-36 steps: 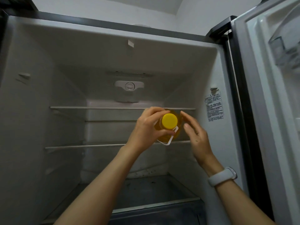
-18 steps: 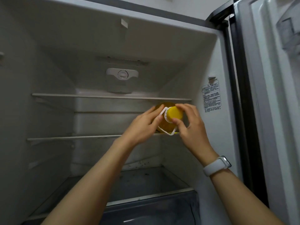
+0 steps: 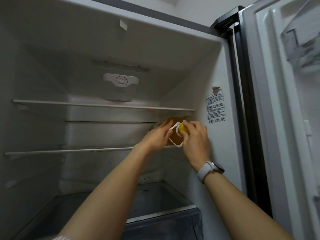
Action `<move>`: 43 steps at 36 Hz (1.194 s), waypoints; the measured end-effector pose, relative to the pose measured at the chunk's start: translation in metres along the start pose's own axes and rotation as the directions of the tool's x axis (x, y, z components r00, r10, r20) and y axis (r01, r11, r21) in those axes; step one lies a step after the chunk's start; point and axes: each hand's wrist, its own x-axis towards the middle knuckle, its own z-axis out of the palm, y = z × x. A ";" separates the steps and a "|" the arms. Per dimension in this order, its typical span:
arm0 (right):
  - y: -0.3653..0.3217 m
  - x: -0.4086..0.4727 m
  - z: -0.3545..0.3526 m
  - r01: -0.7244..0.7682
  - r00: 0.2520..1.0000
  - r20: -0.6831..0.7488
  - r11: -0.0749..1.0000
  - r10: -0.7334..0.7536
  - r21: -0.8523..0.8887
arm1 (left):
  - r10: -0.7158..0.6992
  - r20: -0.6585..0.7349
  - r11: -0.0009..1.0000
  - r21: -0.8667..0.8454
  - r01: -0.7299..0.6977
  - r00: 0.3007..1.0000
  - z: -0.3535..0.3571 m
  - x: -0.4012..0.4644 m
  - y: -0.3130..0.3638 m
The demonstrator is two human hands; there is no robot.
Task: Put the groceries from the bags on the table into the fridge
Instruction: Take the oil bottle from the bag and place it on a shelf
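Note:
A yellow oil bottle (image 3: 175, 135) with a yellow cap and a white loop handle lies on the middle shelf (image 3: 69, 151) of the open fridge, at its right end, cap toward me. My right hand (image 3: 195, 142) grips the cap with curled fingers. My left hand (image 3: 156, 138) rests on the bottle's left side with fairly straight fingers. Most of the bottle's body is hidden behind both hands.
The upper shelf (image 3: 86, 103) sits just above the bottle. A crisper drawer (image 3: 164, 227) is at the bottom. The fridge's right wall (image 3: 216, 108) carries a label close to my right hand. The open door (image 3: 294, 101) with bins stands at the right.
The bottle has gone from upright in my left hand to lying deeper on the shelf. My right hand took hold of the cap; my left hand loosened to rest on the side.

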 end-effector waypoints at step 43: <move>-0.115 -0.425 -0.221 -0.263 0.402 0.849 0.845 -0.342 0.465 | -0.674 -0.192 0.658 0.283 0.698 0.714 0.036 -0.627 0.164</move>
